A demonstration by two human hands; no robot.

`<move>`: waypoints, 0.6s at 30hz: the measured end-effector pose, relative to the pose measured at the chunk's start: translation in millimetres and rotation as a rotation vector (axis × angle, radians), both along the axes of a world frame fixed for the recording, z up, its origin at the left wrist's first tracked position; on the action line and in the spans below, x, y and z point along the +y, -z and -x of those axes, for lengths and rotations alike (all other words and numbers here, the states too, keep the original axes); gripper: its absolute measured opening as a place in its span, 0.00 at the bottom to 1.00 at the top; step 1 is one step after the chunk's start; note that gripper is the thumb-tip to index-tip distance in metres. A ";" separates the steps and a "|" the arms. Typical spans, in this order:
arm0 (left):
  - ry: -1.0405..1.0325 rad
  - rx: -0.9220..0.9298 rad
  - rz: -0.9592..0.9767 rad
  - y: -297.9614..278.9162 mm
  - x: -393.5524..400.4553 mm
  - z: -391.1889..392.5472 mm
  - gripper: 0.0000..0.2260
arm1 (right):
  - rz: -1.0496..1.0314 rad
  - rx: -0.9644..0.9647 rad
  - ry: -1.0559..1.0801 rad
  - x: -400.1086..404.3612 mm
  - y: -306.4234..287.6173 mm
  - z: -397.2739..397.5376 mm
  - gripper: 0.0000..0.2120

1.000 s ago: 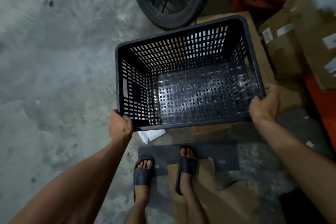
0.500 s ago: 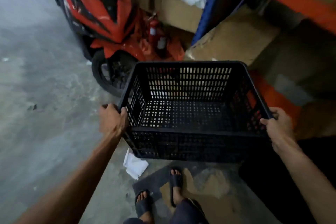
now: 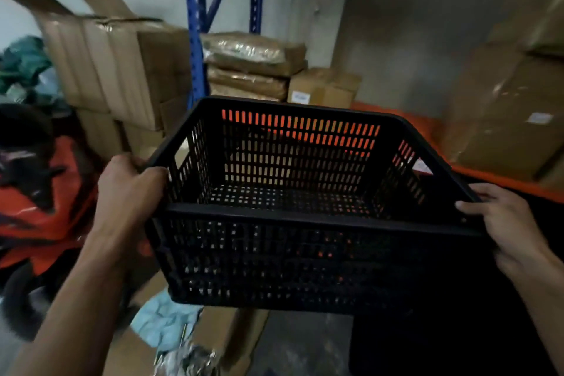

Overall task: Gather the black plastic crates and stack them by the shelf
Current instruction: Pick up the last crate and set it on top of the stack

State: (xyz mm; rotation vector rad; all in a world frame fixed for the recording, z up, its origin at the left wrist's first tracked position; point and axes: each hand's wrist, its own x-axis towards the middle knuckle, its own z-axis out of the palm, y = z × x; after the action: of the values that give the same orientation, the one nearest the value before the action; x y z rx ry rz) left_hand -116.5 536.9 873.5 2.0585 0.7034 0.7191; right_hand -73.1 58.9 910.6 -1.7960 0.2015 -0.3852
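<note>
I hold an empty black plastic crate [image 3: 305, 253] with perforated walls in the air, level, in the middle of the view. My left hand [image 3: 128, 192] grips its left rim corner. On the right rim corner, my right hand [image 3: 503, 223] is closed. Behind the crate stands the shelf, with blue uprights [image 3: 195, 40] and an orange beam [image 3: 500, 177]. A dark shape [image 3: 442, 339] sits low at the right under the crate; I cannot tell what it is.
A red motorbike [image 3: 36, 207] stands close on the left. Cardboard boxes [image 3: 122, 70] are stacked behind it and more boxes [image 3: 503, 116] sit on the shelf at right. Flat cardboard [image 3: 219, 333] and a pale cloth [image 3: 164, 320] lie on the floor below.
The crate has come up from near the floor to chest height. My view has swung up from my feet and the bike wheel to the shelf and boxes.
</note>
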 end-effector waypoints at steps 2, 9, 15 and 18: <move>0.049 -0.107 0.053 -27.0 -22.2 -9.4 0.14 | -0.032 -0.035 0.031 -22.3 -26.4 -1.4 0.14; 0.216 -0.287 0.068 -111.5 -114.3 -41.3 0.14 | -0.025 -0.115 0.207 -86.9 -82.4 8.3 0.11; 0.316 -0.368 0.089 -140.2 -186.4 -67.5 0.15 | -0.089 -0.101 0.354 -151.7 -103.6 25.0 0.09; 0.384 -0.369 0.126 -149.4 -221.7 -78.3 0.14 | -0.116 -0.094 0.403 -186.5 -110.0 30.6 0.13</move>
State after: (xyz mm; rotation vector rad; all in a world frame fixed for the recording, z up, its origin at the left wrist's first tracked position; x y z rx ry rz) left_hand -38.1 315.1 1022.8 1.8039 0.1341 0.7771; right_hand -103.7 -127.5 1020.7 -1.6148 0.5124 -0.7270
